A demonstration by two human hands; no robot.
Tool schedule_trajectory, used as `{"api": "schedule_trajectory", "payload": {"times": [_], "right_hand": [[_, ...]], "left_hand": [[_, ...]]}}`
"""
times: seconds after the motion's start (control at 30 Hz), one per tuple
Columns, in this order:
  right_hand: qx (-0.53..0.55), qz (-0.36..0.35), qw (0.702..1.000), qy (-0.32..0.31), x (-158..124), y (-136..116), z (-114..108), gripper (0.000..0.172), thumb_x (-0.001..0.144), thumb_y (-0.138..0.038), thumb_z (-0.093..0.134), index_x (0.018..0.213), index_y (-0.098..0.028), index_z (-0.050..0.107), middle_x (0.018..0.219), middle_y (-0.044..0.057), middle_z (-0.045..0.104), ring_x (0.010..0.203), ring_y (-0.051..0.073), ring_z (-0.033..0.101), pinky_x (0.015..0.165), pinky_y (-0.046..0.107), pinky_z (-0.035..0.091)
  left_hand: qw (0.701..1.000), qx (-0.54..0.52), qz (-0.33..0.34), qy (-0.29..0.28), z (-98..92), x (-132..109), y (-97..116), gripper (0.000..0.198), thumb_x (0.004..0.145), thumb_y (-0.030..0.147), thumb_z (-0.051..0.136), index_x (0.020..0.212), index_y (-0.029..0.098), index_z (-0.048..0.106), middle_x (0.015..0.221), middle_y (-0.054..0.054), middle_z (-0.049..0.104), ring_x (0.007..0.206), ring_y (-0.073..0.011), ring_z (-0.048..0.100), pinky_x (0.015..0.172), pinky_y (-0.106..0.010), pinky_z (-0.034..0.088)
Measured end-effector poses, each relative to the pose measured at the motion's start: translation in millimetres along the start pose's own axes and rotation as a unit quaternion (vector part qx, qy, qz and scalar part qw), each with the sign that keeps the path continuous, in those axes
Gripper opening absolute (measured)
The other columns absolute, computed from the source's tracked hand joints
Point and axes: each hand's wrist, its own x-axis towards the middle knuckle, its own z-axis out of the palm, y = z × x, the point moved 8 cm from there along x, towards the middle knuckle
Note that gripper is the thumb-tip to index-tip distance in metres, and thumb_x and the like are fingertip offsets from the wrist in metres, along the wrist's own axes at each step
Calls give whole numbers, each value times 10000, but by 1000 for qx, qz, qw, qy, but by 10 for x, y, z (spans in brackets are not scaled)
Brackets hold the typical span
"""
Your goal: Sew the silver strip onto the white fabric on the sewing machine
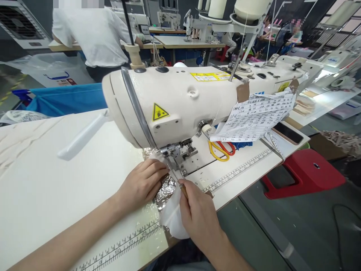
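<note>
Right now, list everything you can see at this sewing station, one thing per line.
cream industrial sewing machine: one, centre of table
white worktable with printed ruler: one, under the machine
crinkled silver foil-like fabric: one piece, at the presser foot
white cloth: one, table's front edge
yellow-and-red-handled scissors: one pair, right of the needle
handwritten paper sheet: one, taped to the machine
red plastic stool: one, right
person in white shirt: one, background
left hand: resting on the fabric
right hand: grip on a thin brown-handled tool
</note>
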Motion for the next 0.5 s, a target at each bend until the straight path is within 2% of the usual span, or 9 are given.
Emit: {"api": "schedule_trajectory", "payload": {"times": [0.5], "right_hand": [[-36,-24,999,-16,77,-27,56,296,951,-87,385,1151,-140,596,991,99,730,802,245,720,587,311,471]], "left_hand": [[989,146,-17,-21,14,71,-60,245,983,131,428,1161,61,581,1138,-158,615,1043,-277,579,784,-402,561]]}}
